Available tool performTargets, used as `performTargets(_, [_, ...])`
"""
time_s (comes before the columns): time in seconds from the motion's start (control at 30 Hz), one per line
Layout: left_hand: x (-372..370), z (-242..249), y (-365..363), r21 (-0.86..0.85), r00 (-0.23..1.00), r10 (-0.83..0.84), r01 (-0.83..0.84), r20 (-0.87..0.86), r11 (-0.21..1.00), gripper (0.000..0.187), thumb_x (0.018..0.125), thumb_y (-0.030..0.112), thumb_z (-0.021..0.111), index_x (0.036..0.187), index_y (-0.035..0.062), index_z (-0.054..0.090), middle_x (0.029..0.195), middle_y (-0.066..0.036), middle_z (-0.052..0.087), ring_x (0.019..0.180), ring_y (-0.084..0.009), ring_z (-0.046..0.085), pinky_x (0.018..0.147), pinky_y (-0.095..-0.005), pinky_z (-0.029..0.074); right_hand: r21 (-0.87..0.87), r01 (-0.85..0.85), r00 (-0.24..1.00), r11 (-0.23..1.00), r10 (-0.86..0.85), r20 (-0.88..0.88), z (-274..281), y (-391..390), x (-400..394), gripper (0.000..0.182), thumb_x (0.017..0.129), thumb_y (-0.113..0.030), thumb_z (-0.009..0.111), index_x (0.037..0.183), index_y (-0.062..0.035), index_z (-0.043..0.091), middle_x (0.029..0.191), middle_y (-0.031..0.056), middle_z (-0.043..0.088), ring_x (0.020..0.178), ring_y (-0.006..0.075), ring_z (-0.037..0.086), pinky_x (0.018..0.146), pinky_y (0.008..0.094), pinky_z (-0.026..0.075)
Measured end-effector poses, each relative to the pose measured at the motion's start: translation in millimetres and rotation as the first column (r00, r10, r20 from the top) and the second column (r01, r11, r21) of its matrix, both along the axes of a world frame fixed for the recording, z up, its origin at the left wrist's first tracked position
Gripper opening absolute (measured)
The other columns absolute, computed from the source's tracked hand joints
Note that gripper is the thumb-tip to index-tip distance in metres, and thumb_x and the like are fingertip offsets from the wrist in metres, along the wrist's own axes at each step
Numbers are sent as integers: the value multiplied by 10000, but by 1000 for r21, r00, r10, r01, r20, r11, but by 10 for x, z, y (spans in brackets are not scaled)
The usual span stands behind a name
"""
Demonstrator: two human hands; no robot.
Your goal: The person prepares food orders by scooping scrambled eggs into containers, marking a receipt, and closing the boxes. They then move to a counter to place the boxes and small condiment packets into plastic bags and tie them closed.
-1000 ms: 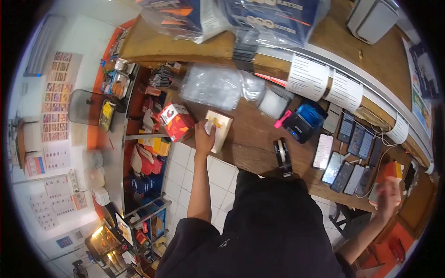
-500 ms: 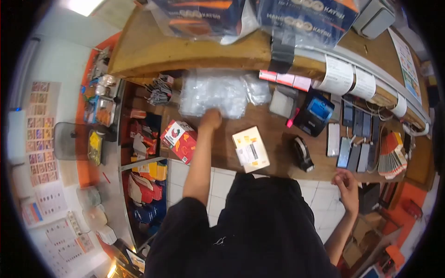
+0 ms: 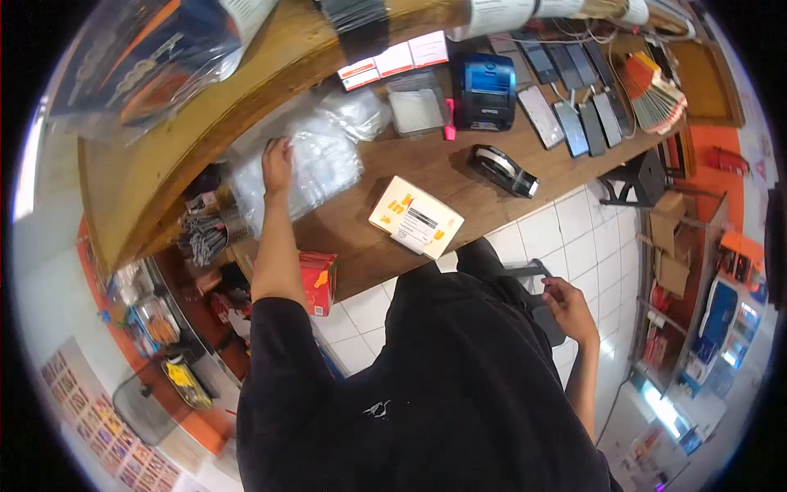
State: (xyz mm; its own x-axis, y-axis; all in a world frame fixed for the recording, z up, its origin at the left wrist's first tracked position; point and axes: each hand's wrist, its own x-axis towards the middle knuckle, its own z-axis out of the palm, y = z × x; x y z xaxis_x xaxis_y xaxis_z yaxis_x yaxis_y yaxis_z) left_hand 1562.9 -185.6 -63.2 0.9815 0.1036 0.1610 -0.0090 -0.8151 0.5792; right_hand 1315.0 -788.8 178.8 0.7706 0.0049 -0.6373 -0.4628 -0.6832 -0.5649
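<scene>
Small shop corner here, with a brown wooden desk under a raised counter ledge and white tile floor below. The left hand is stretched out to the far left end of the desk, lying palm down on a pile of clear plastic bags, fingers spread loosely rather than gripping anything. The pile sits right up against the back ledge.

Just right of the bags, toward the near edge of the desk, there's a flat cream box with yellow print and a white label, lying on its own, not touching the bags. Past that is a black tape dispenser, and behind it at the back edge a blue and black label printer with a pink marker next to it. A row of phones lines the right end of the desk.

A red carton sits below the desk's near left corner. The right hand hangs off the desk by the person's side, fingers half curled, holding nothing.
</scene>
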Motion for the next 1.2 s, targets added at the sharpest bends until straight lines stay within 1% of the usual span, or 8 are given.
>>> performTargets(0.17, [238, -31, 190, 404, 999, 8, 7, -34, 915, 190, 967, 131, 588, 1102, 57, 699, 1014, -215, 712, 943, -400, 678, 816, -478, 537, -51, 34, 999, 998, -34, 3, 60, 139, -72, 296, 946, -96, 643, 1224, 4, 628, 890, 170, 702, 792, 250, 674, 746, 381, 527])
performTargets(0.37, [302, 352, 233, 528, 998, -22, 54, -66, 847, 226, 907, 207, 653, 1015, 16, 708, 932, -186, 715, 848, -379, 679, 750, -439, 544, -19, -29, 999, 999, 29, -13, -4, 253, -38, 276, 944, -81, 645, 1205, 5, 618, 849, 100, 674, 774, 184, 632, 728, 340, 510])
performTargets(0.47, [202, 693, 123, 43, 914, -162, 191, -372, 981, 258, 885, 244, 693, 1005, 17, 722, 874, -187, 703, 789, -360, 661, 720, -414, 522, 6, -47, 999, 999, 47, 16, -38, 250, -64, 274, 946, -88, 644, 1202, 7, 617, 841, 100, 668, 767, 187, 624, 731, 342, 505])
performTargets(0.6, [158, 899, 198, 101, 807, -391, 479, -443, 872, 270, 908, 225, 676, 1051, 0, 721, 894, -230, 684, 794, -362, 650, 739, -400, 505, -5, -50, 999, 999, 50, 8, -97, 166, -123, 297, 947, -116, 648, 1215, 10, 630, 898, 157, 697, 814, 259, 669, 759, 378, 524])
performTargets(0.8, [50, 1376, 89, 185, 986, -162, 168, -50, 968, 353, 997, 273, 570, 898, -51, 673, 862, -275, 659, 812, -415, 649, 728, -446, 486, -32, -50, 998, 998, 51, 27, -112, 164, -126, 323, 939, -128, 654, 1231, 8, 636, 915, 177, 713, 832, 290, 687, 765, 392, 528])
performTargets(0.9, [-223, 2087, -462, 137, 992, 52, -36, -118, 990, 454, 1038, 335, 512, 838, -52, 639, 769, -270, 615, 729, -414, 619, 703, -445, 473, 46, -79, 996, 996, 77, 40, -40, 296, 33, 306, 938, -130, 651, 1211, 8, 640, 923, 172, 719, 826, 268, 688, 761, 390, 528])
performTargets(1.0, [-567, 2665, -949, -312, 950, -39, -63, -310, 948, 353, 982, 287, 663, 791, -10, 669, 695, -46, 634, 675, -130, 559, 638, -326, 467, 199, -162, 985, 966, 147, 91, -97, 511, 288, 293, 947, -141, 646, 1199, 8, 640, 931, 168, 718, 842, 226, 686, 776, 370, 530])
performTargets(1.2, [-1433, 3723, -1796, -619, 858, -423, 169, -290, 767, 279, 975, 292, 693, 1019, 28, 775, 728, 65, 615, 722, -38, 532, 630, -222, 431, 748, -323, 946, 580, 222, 237, -962, 1598, 980, 428, 947, -201, 704, 1322, -16, 610, 1197, 101, 677, 1066, 182, 632, 937, 351, 511])
